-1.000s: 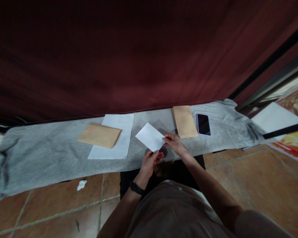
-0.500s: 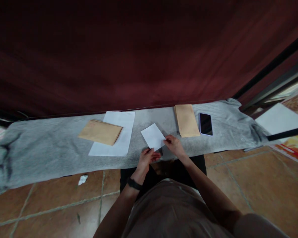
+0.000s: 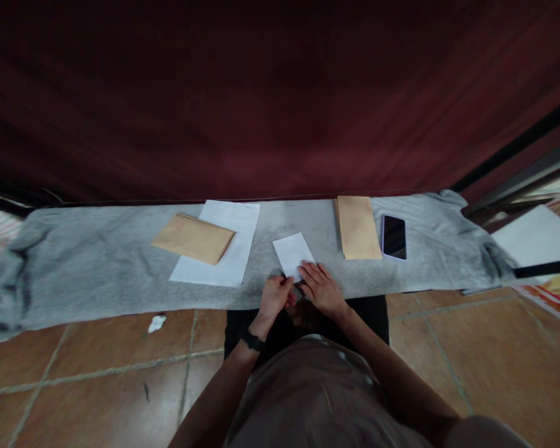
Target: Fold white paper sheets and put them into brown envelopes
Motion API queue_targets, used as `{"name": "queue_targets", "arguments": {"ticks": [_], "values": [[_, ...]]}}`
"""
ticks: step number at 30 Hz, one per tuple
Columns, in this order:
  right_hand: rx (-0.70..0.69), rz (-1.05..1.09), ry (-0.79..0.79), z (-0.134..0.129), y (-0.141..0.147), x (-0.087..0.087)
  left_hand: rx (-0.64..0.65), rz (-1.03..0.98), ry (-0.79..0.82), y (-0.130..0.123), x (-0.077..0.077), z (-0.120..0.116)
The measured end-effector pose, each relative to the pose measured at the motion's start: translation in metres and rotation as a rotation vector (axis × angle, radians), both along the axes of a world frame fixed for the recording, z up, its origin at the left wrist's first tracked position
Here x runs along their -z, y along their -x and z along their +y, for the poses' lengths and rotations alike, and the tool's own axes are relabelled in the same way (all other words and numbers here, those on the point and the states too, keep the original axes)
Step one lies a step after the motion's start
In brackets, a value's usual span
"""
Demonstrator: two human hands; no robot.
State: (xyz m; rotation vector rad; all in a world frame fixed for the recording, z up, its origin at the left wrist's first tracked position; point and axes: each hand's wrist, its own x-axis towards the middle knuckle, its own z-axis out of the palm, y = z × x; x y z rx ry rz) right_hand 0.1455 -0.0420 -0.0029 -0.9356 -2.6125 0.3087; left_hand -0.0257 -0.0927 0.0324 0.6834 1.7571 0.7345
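Left hand (image 3: 274, 296): pinching paper (image 3: 292, 252), just ahead
Right hand (image 3: 324, 291): spread on its edge
Risk: may crease if my fingers drag

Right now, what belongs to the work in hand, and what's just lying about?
In the work:
small white paper, touched by left hand and right hand
probably large white sheet, left brown stack, right brown stack

Apparently lying about:
phone
white floor scrap

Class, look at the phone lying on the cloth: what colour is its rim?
The phone's rim is pale purple, seen best in the head view.
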Motion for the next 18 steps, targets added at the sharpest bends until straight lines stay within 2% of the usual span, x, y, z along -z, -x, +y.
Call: {"name": "queue_targets", "arguments": {"ticks": [2, 6, 11, 14, 18], "values": [[0.004, -0.035, -0.025, -0.003, 0.0, 0.001, 0.063, 0.186, -0.015, 0.001, -0.004, -0.005], [0.009, -0.082, -0.058, -0.003, 0.001, 0.0, 0.253, 0.791, -0.153, -0.007, -0.011, -0.013], [-0.001, -0.128, -0.094, -0.003, 0.0, 0.002, 0.528, 0.96, -0.553, -0.021, 0.003, -0.005], [-0.007, -0.141, -0.122, -0.004, 0.0, 0.004, 0.608, 1.064, -0.564, -0.02, 0.015, 0.001], [-0.019, -0.148, -0.128, -0.004, 0.0, 0.004, 0.635, 1.113, -0.51, -0.014, 0.024, 0.004]]}}
